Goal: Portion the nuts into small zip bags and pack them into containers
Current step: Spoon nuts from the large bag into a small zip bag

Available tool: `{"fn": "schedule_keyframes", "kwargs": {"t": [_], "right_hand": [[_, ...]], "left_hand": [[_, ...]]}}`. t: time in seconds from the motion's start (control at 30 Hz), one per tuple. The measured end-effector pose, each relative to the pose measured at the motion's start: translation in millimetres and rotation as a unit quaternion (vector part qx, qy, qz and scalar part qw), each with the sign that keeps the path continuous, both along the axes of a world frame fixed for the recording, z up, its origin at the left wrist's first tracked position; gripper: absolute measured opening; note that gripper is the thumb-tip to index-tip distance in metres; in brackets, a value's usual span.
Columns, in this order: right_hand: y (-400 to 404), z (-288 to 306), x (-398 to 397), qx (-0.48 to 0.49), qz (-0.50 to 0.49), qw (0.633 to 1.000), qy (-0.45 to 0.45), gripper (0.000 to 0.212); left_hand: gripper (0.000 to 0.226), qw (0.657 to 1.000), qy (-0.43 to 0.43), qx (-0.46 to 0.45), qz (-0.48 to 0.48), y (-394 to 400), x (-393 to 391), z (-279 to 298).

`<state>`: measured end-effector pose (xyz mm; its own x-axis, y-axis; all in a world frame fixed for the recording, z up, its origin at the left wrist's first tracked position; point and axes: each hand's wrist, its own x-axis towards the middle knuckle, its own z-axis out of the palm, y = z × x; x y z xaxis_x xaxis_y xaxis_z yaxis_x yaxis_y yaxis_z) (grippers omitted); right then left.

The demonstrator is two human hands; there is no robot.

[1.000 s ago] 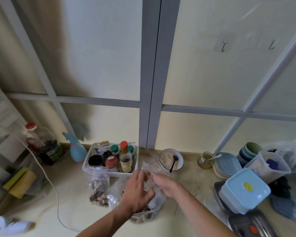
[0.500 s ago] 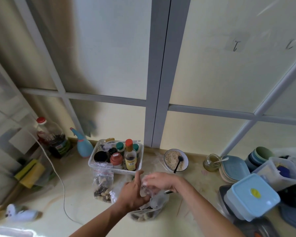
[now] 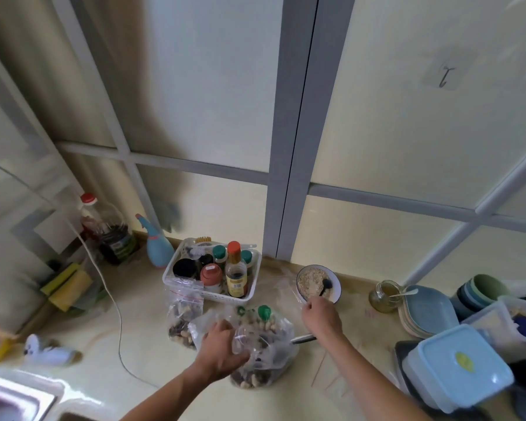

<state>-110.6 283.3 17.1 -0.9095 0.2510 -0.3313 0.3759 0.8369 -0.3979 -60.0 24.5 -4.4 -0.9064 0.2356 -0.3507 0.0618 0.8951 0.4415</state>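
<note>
From over the person's shoulder, low in the middle of the frame, a large clear bag of nuts (image 3: 263, 350) slumps on the pale counter (image 3: 140, 317). The left hand (image 3: 222, 349) lies on the bag's left side, its fingers (image 3: 225, 326) curled into the loose plastic and gripping it. To the right of the bag, the right hand (image 3: 321, 319) reaches toward the near rim of a dark-rimmed bowl (image 3: 318, 284) of pale grain with a dark spoon in it. Its fingers are bent, but from behind I cannot tell whether they pinch anything. A thin dark utensil (image 3: 302, 339) pokes out from under that wrist, just beside the bag.

Left of the big bag, touching it, stands a small zip bag (image 3: 183, 314) partly filled with nuts, its red-lined top leaning on a white basket (image 3: 208, 294) of sauce bottles and jars. Further left along the wall stand a blue spray bottle (image 3: 158, 244) and a large red-capped bottle (image 3: 110, 232), with a white cable (image 3: 116, 314) trailing across the counter.

At the lower right a light blue lidded container (image 3: 456, 363) sits tilted on a dark tray. Behind it are a clear tub (image 3: 510, 323), stacked blue plates (image 3: 425, 311), stacked bowls (image 3: 483, 291) and a small glass jar (image 3: 384, 296).
</note>
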Motion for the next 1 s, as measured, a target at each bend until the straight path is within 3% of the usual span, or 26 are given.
{"fn": "schedule_keyframes", "kwargs": {"t": [0.1, 0.17, 0.23, 0.3, 0.37, 0.43, 0.5, 0.57, 0.63, 0.73, 0.8, 0.9, 1.0], "right_hand": [[10, -17, 8, 0.092, 0.016, 0.993, -0.071, 0.017], [13, -25, 11, 0.094, 0.008, 0.990, -0.109, 0.018], [15, -31, 12, 0.084, 0.003, 0.985, -0.152, 0.027], [17, -40, 12, 0.079, 0.007, 0.979, -0.188, 0.032], [19, -47, 11, 0.069, 0.029, 0.973, -0.218, 0.033], [21, -49, 9, 0.054, 0.059, 0.968, -0.237, 0.022], [24, -45, 5, 0.016, 0.059, 0.970, -0.235, 0.008], [23, -35, 0, -0.033, 0.067, 0.974, -0.214, 0.014], [19, -20, -5, -0.088, 0.074, 0.981, -0.156, 0.008], [0, 6, -9, -0.240, 0.080, 0.967, -0.044, 0.009], [-16, 17, -6, -0.306, 0.105, 0.946, -0.023, 0.011], [-39, 12, 5, -0.273, 0.162, 0.944, -0.085, 0.011], [-52, 1, 15, -0.249, 0.149, 0.951, -0.105, 0.031]], "left_hand": [[0.071, 0.999, 0.004, -0.039, 0.008, 4, 4, -3], [0.074, 0.998, -0.026, -0.058, -0.002, 9, 4, 1], [0.070, 0.996, -0.081, -0.020, -0.023, 14, 5, 6], [0.056, 0.983, -0.162, 0.057, -0.058, 17, 7, 13], [0.035, 0.958, -0.256, 0.063, -0.112, 21, 7, 21], [0.031, 0.946, -0.298, 0.053, -0.119, 23, 5, 19], [0.039, 0.959, -0.260, 0.029, -0.105, 25, 4, 15], [0.049, 0.985, -0.144, -0.055, -0.084, 22, -2, 9], [0.050, 0.993, -0.074, -0.081, -0.046, 19, -9, 8], [0.047, 0.993, -0.066, -0.091, -0.018, 18, -19, 12], [0.035, 0.991, -0.071, -0.109, -0.021, 16, -25, 11], [0.029, 0.987, -0.082, -0.132, -0.044, 14, -26, 7], [0.051, 0.978, -0.069, -0.187, -0.061, 11, -27, 4]]}}
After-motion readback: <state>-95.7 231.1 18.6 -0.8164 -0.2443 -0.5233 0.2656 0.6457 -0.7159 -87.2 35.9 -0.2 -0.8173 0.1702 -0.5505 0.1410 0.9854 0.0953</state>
